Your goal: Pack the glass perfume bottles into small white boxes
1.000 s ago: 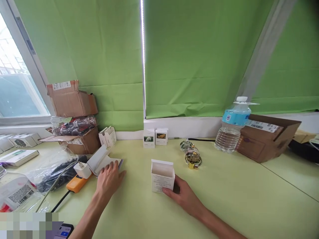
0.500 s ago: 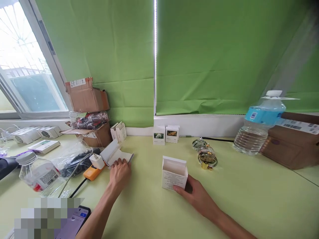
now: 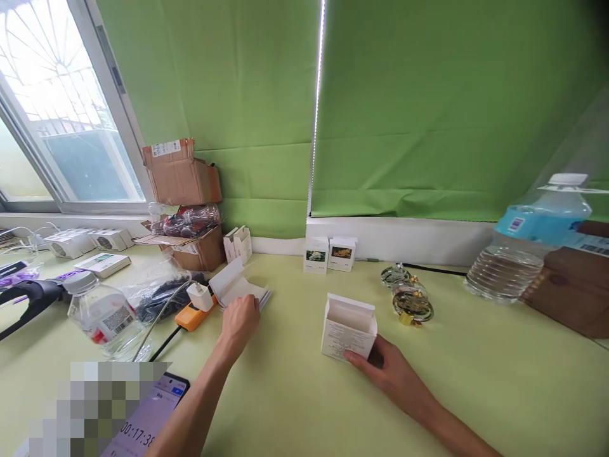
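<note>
My right hand point(image 3: 387, 368) grips a small white carton point(image 3: 349, 330) by its lower right side, thumb across the printed front. The carton stands upright with its top end open, and I see no contents in it. On the left, my left hand point(image 3: 241, 318) has its fingers curled down on some folded white paper point(image 3: 242, 291), with a raised white flap behind it. The fingertips are partly hidden, so how many sheets they pinch does not show. Right of the carton lie several glass-like rings with gold parts point(image 3: 412, 301).
Two small picture boxes point(image 3: 316, 255) stand against the wall. A large water bottle point(image 3: 516, 254) and a brown box point(image 3: 561, 285) are at right. At left are stacked cardboard boxes point(image 3: 183, 181), an orange power strip point(image 3: 193, 315), a clear bottle point(image 3: 107, 317) and a phone point(image 3: 147, 419).
The view has swung slightly left, so everything sits further right. My left hand's fingers have curled more at the paper's edge. My right hand still holds the carton.
</note>
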A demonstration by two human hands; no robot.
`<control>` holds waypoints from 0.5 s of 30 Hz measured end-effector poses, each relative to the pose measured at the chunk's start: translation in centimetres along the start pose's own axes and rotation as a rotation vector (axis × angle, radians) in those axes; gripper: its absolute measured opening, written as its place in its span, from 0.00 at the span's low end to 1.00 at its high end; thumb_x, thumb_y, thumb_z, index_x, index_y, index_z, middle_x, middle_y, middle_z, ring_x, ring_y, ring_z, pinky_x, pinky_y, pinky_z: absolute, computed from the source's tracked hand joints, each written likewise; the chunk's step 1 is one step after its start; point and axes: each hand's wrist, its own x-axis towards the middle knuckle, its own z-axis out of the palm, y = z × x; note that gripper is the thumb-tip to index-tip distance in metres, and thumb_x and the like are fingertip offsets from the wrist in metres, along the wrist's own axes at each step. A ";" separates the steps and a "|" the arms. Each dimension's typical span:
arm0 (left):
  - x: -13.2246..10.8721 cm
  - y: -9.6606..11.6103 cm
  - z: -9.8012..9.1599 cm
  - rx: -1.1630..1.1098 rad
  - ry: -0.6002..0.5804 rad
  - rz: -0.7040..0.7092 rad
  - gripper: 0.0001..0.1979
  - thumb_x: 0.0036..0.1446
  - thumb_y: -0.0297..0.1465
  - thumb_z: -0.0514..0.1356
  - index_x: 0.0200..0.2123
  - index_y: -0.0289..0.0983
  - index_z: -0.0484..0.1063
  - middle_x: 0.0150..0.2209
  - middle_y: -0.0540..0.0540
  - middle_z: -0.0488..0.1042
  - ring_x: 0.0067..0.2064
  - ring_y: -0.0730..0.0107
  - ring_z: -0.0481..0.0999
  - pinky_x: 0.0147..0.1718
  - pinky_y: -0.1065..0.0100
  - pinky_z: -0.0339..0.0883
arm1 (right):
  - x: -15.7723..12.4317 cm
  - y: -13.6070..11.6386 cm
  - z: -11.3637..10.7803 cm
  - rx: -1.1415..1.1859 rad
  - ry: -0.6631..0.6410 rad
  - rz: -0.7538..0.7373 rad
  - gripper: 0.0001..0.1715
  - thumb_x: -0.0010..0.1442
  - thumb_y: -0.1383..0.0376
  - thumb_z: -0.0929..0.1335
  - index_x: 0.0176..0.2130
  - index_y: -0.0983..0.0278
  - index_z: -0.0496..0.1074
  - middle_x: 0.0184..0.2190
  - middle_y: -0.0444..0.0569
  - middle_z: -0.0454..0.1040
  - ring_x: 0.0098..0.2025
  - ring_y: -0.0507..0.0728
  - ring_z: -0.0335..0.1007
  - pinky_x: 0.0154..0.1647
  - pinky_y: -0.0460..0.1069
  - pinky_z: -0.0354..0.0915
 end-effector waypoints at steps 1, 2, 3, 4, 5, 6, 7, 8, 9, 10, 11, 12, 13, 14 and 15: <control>0.0 0.0 0.0 0.006 0.006 0.001 0.18 0.64 0.32 0.47 0.36 0.36 0.76 0.35 0.36 0.79 0.38 0.55 0.79 0.31 0.66 0.64 | 0.0 0.0 0.0 0.001 -0.001 -0.001 0.27 0.55 0.53 0.71 0.51 0.64 0.72 0.51 0.55 0.75 0.51 0.68 0.71 0.54 0.60 0.68; -0.1 0.0 0.0 0.012 0.012 0.004 0.16 0.64 0.31 0.48 0.36 0.35 0.76 0.35 0.36 0.79 0.37 0.55 0.79 0.31 0.66 0.64 | 0.0 0.0 0.0 0.000 -0.003 -0.003 0.27 0.55 0.53 0.71 0.51 0.64 0.72 0.52 0.54 0.75 0.51 0.68 0.71 0.54 0.60 0.68; -0.1 0.0 0.0 0.019 0.018 0.008 0.15 0.63 0.31 0.49 0.35 0.35 0.75 0.35 0.37 0.79 0.37 0.55 0.79 0.31 0.66 0.63 | 0.0 0.0 0.0 -0.004 -0.003 -0.002 0.27 0.55 0.53 0.71 0.50 0.63 0.72 0.52 0.54 0.75 0.51 0.68 0.71 0.54 0.60 0.68; -0.2 0.0 0.0 0.026 0.026 0.011 0.14 0.62 0.30 0.50 0.34 0.35 0.75 0.34 0.37 0.79 0.37 0.55 0.79 0.31 0.66 0.63 | 0.0 0.0 0.0 -0.010 -0.001 -0.001 0.27 0.55 0.53 0.71 0.50 0.63 0.72 0.51 0.54 0.75 0.51 0.68 0.72 0.54 0.60 0.68; -0.3 0.1 -0.1 0.032 0.038 0.013 0.14 0.62 0.29 0.50 0.34 0.35 0.75 0.33 0.37 0.79 0.36 0.55 0.79 0.31 0.66 0.63 | 0.0 0.0 0.0 -0.016 0.003 0.001 0.26 0.55 0.52 0.71 0.50 0.63 0.72 0.51 0.54 0.75 0.51 0.68 0.72 0.54 0.60 0.68; -0.3 0.2 -0.2 0.039 0.053 0.011 0.13 0.62 0.28 0.50 0.34 0.35 0.75 0.32 0.37 0.79 0.36 0.55 0.79 0.31 0.66 0.63 | 0.0 0.0 0.0 -0.023 0.005 0.004 0.26 0.55 0.52 0.71 0.50 0.63 0.72 0.51 0.53 0.75 0.51 0.68 0.72 0.54 0.60 0.68; -0.4 0.3 -0.3 0.045 0.073 0.007 0.13 0.62 0.27 0.49 0.35 0.35 0.75 0.32 0.38 0.79 0.36 0.56 0.79 0.31 0.66 0.63 | 0.0 0.1 0.0 -0.030 0.007 0.006 0.26 0.55 0.52 0.71 0.50 0.63 0.72 0.50 0.53 0.76 0.51 0.68 0.72 0.53 0.60 0.68; -0.4 0.4 -0.5 0.051 0.097 0.001 0.14 0.62 0.27 0.48 0.37 0.35 0.74 0.32 0.38 0.79 0.36 0.56 0.79 0.31 0.66 0.62 | 0.0 0.1 0.0 -0.035 0.006 0.006 0.26 0.55 0.52 0.71 0.50 0.63 0.72 0.50 0.53 0.76 0.51 0.68 0.72 0.53 0.60 0.68; -0.5 0.4 -0.8 0.056 0.125 -0.007 0.14 0.63 0.27 0.48 0.38 0.34 0.74 0.32 0.38 0.79 0.36 0.56 0.80 0.30 0.66 0.62 | 0.0 0.0 0.0 -0.038 0.001 0.002 0.26 0.56 0.52 0.71 0.50 0.63 0.72 0.50 0.53 0.76 0.51 0.68 0.72 0.53 0.60 0.68; -0.5 0.5 -1.1 0.062 0.156 -0.015 0.15 0.64 0.28 0.47 0.39 0.34 0.73 0.31 0.38 0.79 0.35 0.56 0.80 0.30 0.66 0.61 | 0.0 0.0 0.0 -0.040 -0.005 -0.004 0.26 0.56 0.52 0.70 0.50 0.63 0.71 0.51 0.53 0.75 0.51 0.67 0.72 0.53 0.60 0.68; -0.5 0.6 -1.4 0.066 0.187 -0.023 0.16 0.65 0.29 0.46 0.40 0.35 0.73 0.31 0.38 0.79 0.35 0.56 0.80 0.29 0.66 0.60 | -0.1 -0.1 0.0 -0.039 -0.011 -0.012 0.26 0.57 0.52 0.70 0.51 0.63 0.71 0.51 0.53 0.75 0.51 0.67 0.71 0.54 0.59 0.68; -0.6 0.7 -1.7 0.070 0.220 -0.030 0.16 0.66 0.30 0.45 0.40 0.35 0.72 0.32 0.38 0.79 0.34 0.55 0.80 0.28 0.66 0.59 | -0.1 -0.1 0.0 -0.033 -0.017 -0.021 0.26 0.57 0.52 0.70 0.51 0.63 0.70 0.52 0.54 0.74 0.51 0.66 0.71 0.54 0.59 0.68; -0.7 0.8 -2.0 0.071 0.253 -0.036 0.17 0.67 0.32 0.44 0.40 0.35 0.72 0.32 0.38 0.79 0.34 0.55 0.80 0.27 0.66 0.58 | -0.1 -0.2 0.1 -0.025 -0.022 -0.030 0.26 0.57 0.52 0.69 0.52 0.63 0.70 0.52 0.54 0.74 0.52 0.66 0.71 0.54 0.59 0.68; -0.8 1.0 -2.3 0.071 0.285 -0.038 0.18 0.67 0.33 0.43 0.39 0.36 0.72 0.33 0.39 0.80 0.34 0.54 0.80 0.27 0.66 0.57 | -0.2 -0.2 0.1 -0.016 -0.026 -0.038 0.27 0.58 0.53 0.69 0.52 0.63 0.69 0.52 0.54 0.74 0.52 0.65 0.71 0.54 0.58 0.67; -1.0 1.2 -2.6 0.068 0.317 -0.035 0.19 0.68 0.34 0.43 0.40 0.36 0.72 0.33 0.39 0.80 0.34 0.55 0.80 0.26 0.66 0.56 | -0.2 -0.2 0.1 -0.007 -0.026 -0.045 0.26 0.58 0.53 0.69 0.52 0.63 0.69 0.52 0.54 0.74 0.52 0.65 0.71 0.54 0.58 0.67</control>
